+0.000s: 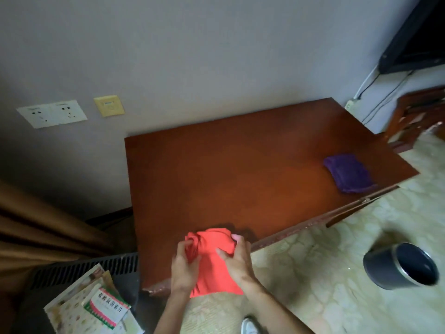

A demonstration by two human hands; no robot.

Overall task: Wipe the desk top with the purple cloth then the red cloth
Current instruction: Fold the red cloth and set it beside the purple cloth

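The red cloth (213, 259) is bunched at the near edge of the brown wooden desk top (240, 169), with its lower part hanging over the front edge. My left hand (184, 268) grips its left side and my right hand (237, 259) grips its right side. The purple cloth (349, 173) lies folded flat near the desk's right end, far from both hands.
A dark waste bin (401, 266) stands on the patterned floor to the right. Books and a medicine box (106, 307) lie on a dark heater at lower left, beside a brown curtain (36, 232). Wall sockets (51, 113) sit left; a TV (419, 37) hangs upper right.
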